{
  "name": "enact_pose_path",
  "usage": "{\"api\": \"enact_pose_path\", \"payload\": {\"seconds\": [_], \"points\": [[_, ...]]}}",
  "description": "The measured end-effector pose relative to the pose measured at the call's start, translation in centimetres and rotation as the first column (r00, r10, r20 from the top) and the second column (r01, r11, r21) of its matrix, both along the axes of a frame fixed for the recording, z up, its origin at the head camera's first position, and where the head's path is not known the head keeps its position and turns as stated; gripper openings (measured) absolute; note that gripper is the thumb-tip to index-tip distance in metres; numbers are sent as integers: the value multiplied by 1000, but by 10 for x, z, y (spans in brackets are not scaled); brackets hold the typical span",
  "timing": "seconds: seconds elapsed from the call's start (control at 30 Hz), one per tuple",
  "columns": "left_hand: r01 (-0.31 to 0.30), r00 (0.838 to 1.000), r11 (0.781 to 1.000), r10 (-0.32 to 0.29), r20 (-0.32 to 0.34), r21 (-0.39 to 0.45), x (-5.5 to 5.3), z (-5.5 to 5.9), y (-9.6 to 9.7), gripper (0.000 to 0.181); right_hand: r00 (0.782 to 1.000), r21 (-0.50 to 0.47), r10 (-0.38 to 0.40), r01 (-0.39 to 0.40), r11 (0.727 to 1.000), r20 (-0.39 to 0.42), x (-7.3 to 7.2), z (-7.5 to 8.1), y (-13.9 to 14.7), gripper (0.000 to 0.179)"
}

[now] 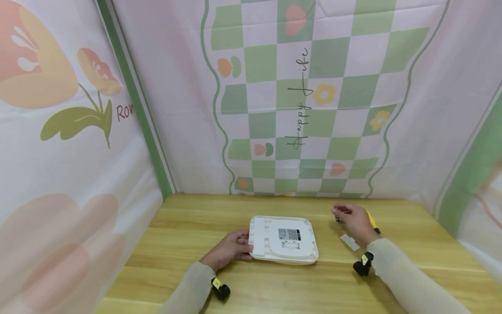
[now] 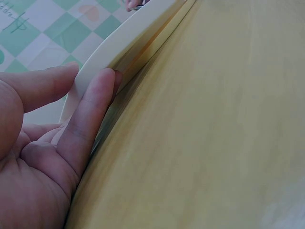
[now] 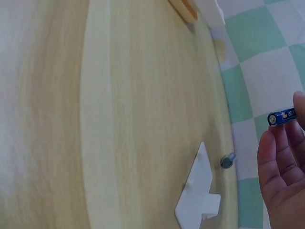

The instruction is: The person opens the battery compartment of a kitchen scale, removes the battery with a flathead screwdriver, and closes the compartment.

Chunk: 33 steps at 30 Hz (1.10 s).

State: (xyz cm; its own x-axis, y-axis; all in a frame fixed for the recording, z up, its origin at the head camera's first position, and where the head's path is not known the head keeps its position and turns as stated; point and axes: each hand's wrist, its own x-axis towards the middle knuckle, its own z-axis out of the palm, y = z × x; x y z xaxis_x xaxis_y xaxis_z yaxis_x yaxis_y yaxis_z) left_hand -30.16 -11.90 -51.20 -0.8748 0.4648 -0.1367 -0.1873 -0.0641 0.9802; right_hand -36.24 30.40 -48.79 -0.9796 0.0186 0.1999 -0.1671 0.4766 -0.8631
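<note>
A white rounded-square device (image 1: 259,237) lies with its back up on the table, showing a printed label and an open battery slot. Its left edge is between the thumb and fingers of my left hand (image 1: 231,250); the left wrist view shows the device's rim (image 2: 109,47) up close. To the right, above the table, my right hand (image 1: 354,221) pinches a blue battery (image 3: 281,116). Below that hand lies a small white battery cover (image 1: 350,242). In the right wrist view a second battery (image 3: 228,161) is on the table by the cover.
A yellow-and-black tool (image 1: 374,222), partly hidden, lies behind my right hand. The wooden table (image 1: 188,218) meets a checked cloth (image 1: 290,96) at the back, and another printed cloth (image 1: 70,174) hangs on the left.
</note>
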Motion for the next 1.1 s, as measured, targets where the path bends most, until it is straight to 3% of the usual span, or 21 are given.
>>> {"api": "enact_pose_path", "payload": {"seconds": [0.27, 0.37, 0.5, 0.6, 0.8, 1.1], "points": [[-1, 1000, 1000, 1, 1, -3, 0, -1, 0, 60, 1000, 43, 11, -12, 999, 25, -6, -10, 5, 42], [3, 1000, 1000, -3, 1, 0, 0, -1, 1, 60, 999, 128, 16, -21, 992, 41, -6, -13, 5, 40], [6, 1000, 1000, -6, -3, 8, 0, -1, 0, 59, 999, 269, 35, -30, 963, -15, -6, -15, 3, 33], [8, 1000, 1000, -7, -5, 12, 0, -1, 0, 59, 998, 322, 49, -30, 946, -51, -6, -16, -1, 27], [9, 1000, 1000, -9, -7, 10, -1, -2, -1, 59, 998, 367, 48, -27, 930, -47, -4, -15, -5, 22], [8, 1000, 1000, -8, -1, -1, -2, -1, -1, 60, 997, 374, 69, -76, 924, 32, -6, -13, -9, 21]]}}
